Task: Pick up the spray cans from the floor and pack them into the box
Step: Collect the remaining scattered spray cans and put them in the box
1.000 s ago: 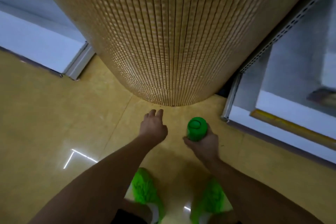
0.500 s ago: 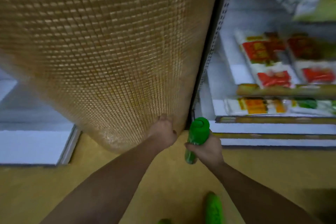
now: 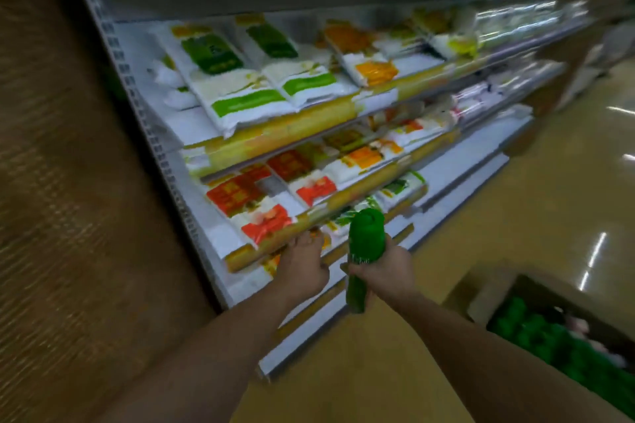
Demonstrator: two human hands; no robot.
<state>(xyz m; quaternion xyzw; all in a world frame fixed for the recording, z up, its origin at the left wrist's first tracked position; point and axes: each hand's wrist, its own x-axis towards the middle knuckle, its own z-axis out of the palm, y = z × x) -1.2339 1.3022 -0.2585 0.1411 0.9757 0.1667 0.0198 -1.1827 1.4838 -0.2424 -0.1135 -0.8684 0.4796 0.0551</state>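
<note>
The shelf rack [image 3: 343, 134] fills most of the view and runs away to the right. Its tiers carry flat white bags [image 3: 247, 93] with green, orange and red labels; the print is too blurred to read. To the left of the shelf rack stands a wide brown woven surface [image 3: 68, 199]. Below the shelf rack lies the yellow floor [image 3: 532, 209], glossy, with some light streaks.

On the floor, to the right of the shelf rack's lower end, stands an open cardboard box [image 3: 488, 288]. Inside it are many green spray cans [image 3: 536, 336] packed close together, with their caps up; some pale thing lies among them, but I cannot tell what it is.

In front of the shelf rack's lowest tiers both forearms reach forward. The left hand [image 3: 304, 268] is empty, its fingers loosely curled, near the yellow edge strip of a tier; I cannot tell if it touches the strip. The right hand [image 3: 388, 271] is just beside the left, and its grip is clenched around the middle of a green spray can [image 3: 364, 240]. This can is held in the air, well apart from the box. Its long axis is nearly upright, a little tilted, with the round cap pointing up toward the shelf rack and the bottom pointing down to the floor.
</note>
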